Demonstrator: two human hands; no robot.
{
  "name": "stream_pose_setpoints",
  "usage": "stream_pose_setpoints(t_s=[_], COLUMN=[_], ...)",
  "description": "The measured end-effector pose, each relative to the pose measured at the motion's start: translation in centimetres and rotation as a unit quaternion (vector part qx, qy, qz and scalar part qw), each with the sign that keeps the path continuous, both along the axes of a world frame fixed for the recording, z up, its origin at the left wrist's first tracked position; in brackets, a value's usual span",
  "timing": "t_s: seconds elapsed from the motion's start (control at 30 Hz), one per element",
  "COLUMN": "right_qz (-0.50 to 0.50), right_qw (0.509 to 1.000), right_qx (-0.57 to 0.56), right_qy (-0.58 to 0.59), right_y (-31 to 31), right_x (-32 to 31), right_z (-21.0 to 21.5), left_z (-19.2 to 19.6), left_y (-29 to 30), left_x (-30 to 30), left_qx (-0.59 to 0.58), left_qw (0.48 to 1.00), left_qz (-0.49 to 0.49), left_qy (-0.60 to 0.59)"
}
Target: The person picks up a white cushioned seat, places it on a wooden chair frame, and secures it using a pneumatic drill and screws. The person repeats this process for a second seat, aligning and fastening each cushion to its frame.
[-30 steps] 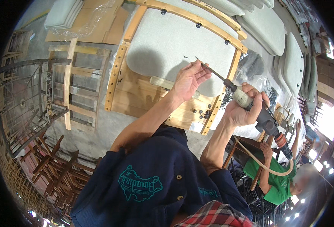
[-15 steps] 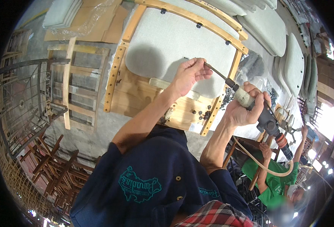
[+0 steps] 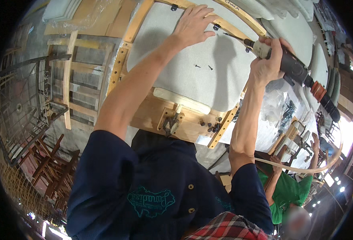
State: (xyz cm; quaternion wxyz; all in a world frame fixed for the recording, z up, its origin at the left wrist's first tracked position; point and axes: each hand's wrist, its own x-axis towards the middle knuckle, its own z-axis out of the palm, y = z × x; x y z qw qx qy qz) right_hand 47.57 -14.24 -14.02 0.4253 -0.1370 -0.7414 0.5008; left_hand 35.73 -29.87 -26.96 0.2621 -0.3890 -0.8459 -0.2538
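My left hand [image 3: 194,25] lies with fingers spread across the far wooden bar and the light grey padded panel [image 3: 176,48]; nothing shows in its grip. My right hand [image 3: 268,60] is wrapped round a black and orange air screwdriver [image 3: 294,69] with a hose. The long bit points left, its tip close to a black bracket [image 3: 216,27] at the bar. Whether the tip touches anything, I cannot tell. Two dark screws [image 3: 204,67] lie on the panel. Around the panel runs a light wooden jig [image 3: 118,68] with holes along its side.
A toggle clamp [image 3: 171,123] and several small black pieces [image 3: 212,127] sit on the jig's near board. More grey panels [image 3: 292,40] are stacked at far right. A wooden pallet [image 3: 80,84] lies left. A co-worker in a green shirt [image 3: 290,192] works at lower right.
My left hand has left the bit's tip and moved away from me, its fingers now spread at the far bar. My right hand has carried the air screwdriver farther out and right.
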Motion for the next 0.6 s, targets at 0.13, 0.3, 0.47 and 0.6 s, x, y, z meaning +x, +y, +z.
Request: stream_pose_setpoints(t_s=[0.13, 0.3, 0.47, 0.6], right_qz=[0.023, 0.042, 0.04, 0.02], right_qw=[0.996, 0.994, 0.999, 0.998], right_qx=[-0.084, -0.094, 0.036, 0.051], right_qy=[0.022, 0.034, 0.001, -0.003], right_y=[-0.8, -0.7, 1.0, 0.8], right_x=[-2.5, -4.0, -4.6, -5.2], right_z=[0.1, -0.7, -2.2, -3.2], left_z=[-0.8, -1.5, -1.5, -1.7], left_y=[0.8, 1.1, 1.1, 1.2], left_x=[-0.9, -1.6, -1.6, -1.7], left_qx=[0.006, 0.002, 0.023, 0.053], left_qw=[0.983, 0.976, 0.977, 0.979], left_qz=[-0.065, -0.073, -0.075, -0.086], left_qy=[-0.169, -0.206, -0.197, -0.18])
